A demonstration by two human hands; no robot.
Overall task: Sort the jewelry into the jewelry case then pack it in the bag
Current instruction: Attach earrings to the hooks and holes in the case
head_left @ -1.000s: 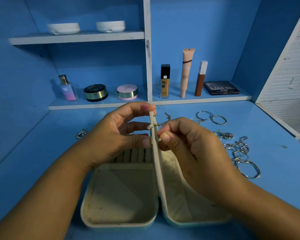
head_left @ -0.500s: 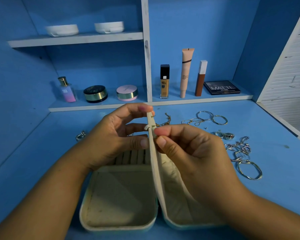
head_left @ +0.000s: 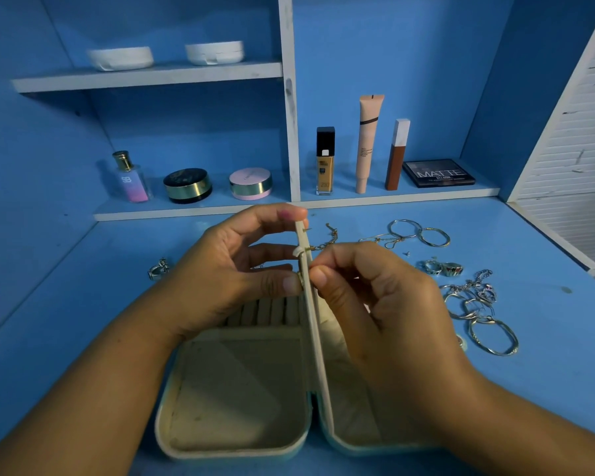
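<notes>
An open cream-lined jewelry case [head_left: 234,400] lies on the blue table in front of me, with a thin upright divider panel [head_left: 311,321] standing between its two halves. My left hand [head_left: 227,273] pinches the divider's top end between thumb and fingers. On the other side, my right hand [head_left: 375,300] pinches a small piece of jewelry against the panel; the piece itself is mostly hidden. A gold chain [head_left: 327,240] trails behind the panel. Ring slots [head_left: 265,312] show under my left hand.
Loose silver jewelry lies to the right: hoops [head_left: 419,231], rings [head_left: 443,268], a tangled pile [head_left: 474,300] and a large bangle [head_left: 493,336]. One ring [head_left: 158,269] sits at the left. Cosmetics [head_left: 325,161] stand on the back shelf.
My right hand's fingertips have shifted slightly down along the divider. The left hand keeps its hold and the case stays in place.
</notes>
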